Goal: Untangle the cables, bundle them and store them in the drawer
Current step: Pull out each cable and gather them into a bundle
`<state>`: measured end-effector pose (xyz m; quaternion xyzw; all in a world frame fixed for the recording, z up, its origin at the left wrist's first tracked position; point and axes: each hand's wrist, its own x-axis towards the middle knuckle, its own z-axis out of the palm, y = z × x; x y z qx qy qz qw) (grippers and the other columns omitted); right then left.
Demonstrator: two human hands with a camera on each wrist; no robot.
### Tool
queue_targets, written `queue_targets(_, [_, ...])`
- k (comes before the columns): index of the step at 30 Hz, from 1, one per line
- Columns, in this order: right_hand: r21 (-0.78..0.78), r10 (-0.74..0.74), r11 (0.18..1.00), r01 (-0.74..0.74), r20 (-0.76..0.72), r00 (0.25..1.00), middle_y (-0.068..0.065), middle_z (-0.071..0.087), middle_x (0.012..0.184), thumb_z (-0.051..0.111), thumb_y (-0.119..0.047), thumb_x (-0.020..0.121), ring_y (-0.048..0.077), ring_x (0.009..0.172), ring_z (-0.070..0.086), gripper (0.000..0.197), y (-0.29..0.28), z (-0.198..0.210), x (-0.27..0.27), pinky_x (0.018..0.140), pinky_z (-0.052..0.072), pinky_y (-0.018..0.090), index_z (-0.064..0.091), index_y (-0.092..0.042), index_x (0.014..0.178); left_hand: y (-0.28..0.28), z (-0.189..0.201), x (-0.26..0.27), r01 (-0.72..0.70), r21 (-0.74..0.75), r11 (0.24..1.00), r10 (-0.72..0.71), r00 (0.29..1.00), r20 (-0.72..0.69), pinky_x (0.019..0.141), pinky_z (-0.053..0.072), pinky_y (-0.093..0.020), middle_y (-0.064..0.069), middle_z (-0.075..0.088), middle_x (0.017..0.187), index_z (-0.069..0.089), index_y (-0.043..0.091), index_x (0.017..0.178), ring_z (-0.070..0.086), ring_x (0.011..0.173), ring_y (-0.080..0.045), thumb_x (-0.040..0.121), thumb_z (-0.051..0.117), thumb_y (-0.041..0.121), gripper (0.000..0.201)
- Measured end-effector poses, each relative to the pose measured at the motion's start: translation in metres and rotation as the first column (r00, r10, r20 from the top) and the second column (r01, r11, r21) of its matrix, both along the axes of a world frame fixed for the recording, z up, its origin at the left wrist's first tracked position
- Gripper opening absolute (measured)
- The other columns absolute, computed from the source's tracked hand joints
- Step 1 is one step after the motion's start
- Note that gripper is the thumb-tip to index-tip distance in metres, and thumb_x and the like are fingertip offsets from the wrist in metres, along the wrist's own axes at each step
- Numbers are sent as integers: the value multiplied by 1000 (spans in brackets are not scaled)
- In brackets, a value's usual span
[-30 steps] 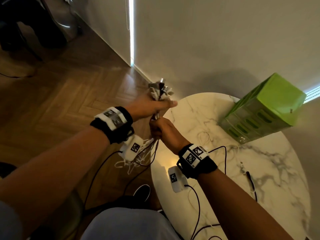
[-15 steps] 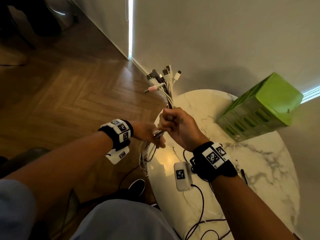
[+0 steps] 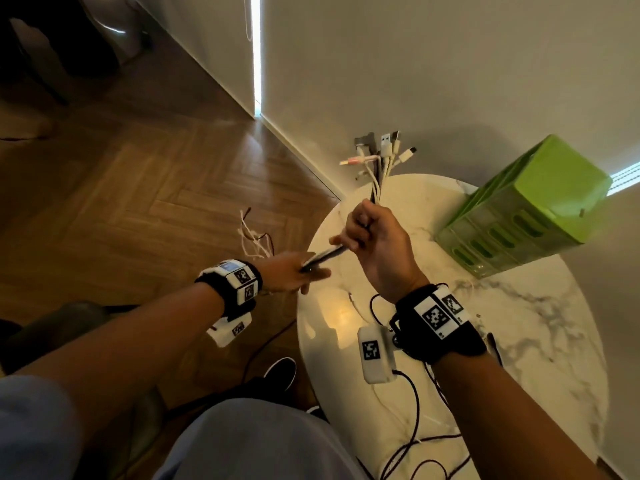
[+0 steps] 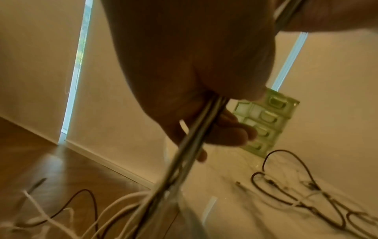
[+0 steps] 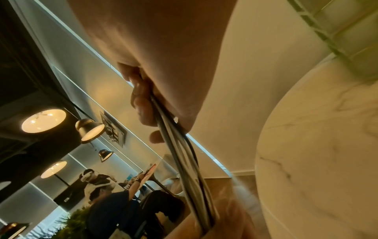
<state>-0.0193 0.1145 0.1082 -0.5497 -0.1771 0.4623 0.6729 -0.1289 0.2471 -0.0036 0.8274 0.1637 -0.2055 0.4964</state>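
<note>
gripping one taut cable bundle [image 3: 375,174] w/ both fists, right hand [image 3: 375,244] near fanned plugs, left hand [image 3: 294,273] lower.

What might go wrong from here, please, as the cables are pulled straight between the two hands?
The loose ends trailing past the left hand hang off the table over the floor; they could snag or re-tangle. The plugs fan out unevenly above the right hand, so one cable might slip from the bundle.

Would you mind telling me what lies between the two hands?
A taut stretch of the cable bundle runs from the right hand to the left hand, nothing else; the head view shows it.
</note>
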Motion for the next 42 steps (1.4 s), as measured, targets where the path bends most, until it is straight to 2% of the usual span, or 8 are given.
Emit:
queue_targets(6, [40, 17, 999, -14, -78, 997, -3, 21, 62, 53, -30, 76, 20, 62, 12, 23, -27, -2, 16, 65, 22, 38, 34, -19, 71, -17, 22, 10, -22, -366, 930, 70, 990, 120, 111, 36, -37, 2, 42, 144, 33, 20, 148, 42, 133, -15, 54, 39, 104, 127])
queue_targets(10, [36, 69, 997, -67, -53, 996, -2, 26, 65, 43, -15, 79, 19, 61, 19, 9, -47, -6, 16, 65, 32, 33, 35, -18, 76, -30, 55, 32, -13, -506, 862, 185, 938, 293, 112, 35, -24, 6, 46, 145, 40, 31, 142, 44, 135, -2, 63, 39, 101, 106])
queue_targets(16, [-14, 73, 997, -72, 10, 997, -1, 41, 70, 54, -9, 71, 14, 63, 38, 15, -73, -21, 9, 65, 39, 32, 42, -17, 77, -58, 90, 75, 42, -459, 888, 148, 917, 370, 119, 34, -52, 5, 58, 144, 57, 27, 134, 49, 138, -13, 103, 31, 59, 51])
queue_targets(26, [-29, -59, 997, 65, 179, 982, 8, 73, 86, 70, -11, 88, 25, 87, 68, 5, -86, -72, 22, 89, 55, 43, 72, -8, 89, -94, 132, 117, 332, -166, 929, -265, 905, 333, 107, 38, -21, 12, 65, 123, 70, 30, 120, 53, 123, -8, 110, 32, 41, 41])
queue_targets(28, [-174, 0, 984, 43, 239, 971, 12, 71, 84, 70, -26, 94, 23, 84, 69, 32, -80, -79, 25, 86, 55, 41, 68, 6, 93, -97, 138, 124, 369, -212, 905, -298, 905, 302, 105, 45, -25, 11, 70, 118, 71, 23, 114, 61, 115, -10, 110, 32, 39, 42])
queue_targets(32, [-335, -33, 910, 245, 531, 847, 5, 69, 72, 63, -45, 97, 20, 68, 68, 43, -78, -88, 38, 72, 58, 42, 65, -3, 85, -107, 126, 139, 153, -402, 903, -60, 971, 233, 70, 49, -36, -1, 63, 70, 56, 14, 83, 59, 63, -18, 109, 36, 39, 41])
queue_targets(36, [-499, 226, 864, 76, 517, 826, -4, 69, 93, 72, -60, 83, 13, 84, 66, 44, -109, -95, 56, 76, 54, 32, 61, -22, 101, -123, 96, 158, -70, -576, 814, 210, 961, 180, 53, 27, -26, 8, 31, 57, 38, 21, 77, 27, 48, -8, 111, 34, 35, 37])
queue_targets(42, [-361, -305, 796, 486, 454, 837, 1, 63, 102, 79, -29, 86, 19, 82, 65, 29, -188, -131, 96, 74, 53, 38, 58, -14, 98, -156, 74, 176, -56, -525, 849, 157, 976, 150, 52, 22, -24, 10, 28, 58, 36, 21, 80, 24, 50, -7, 111, 33, 33, 34])
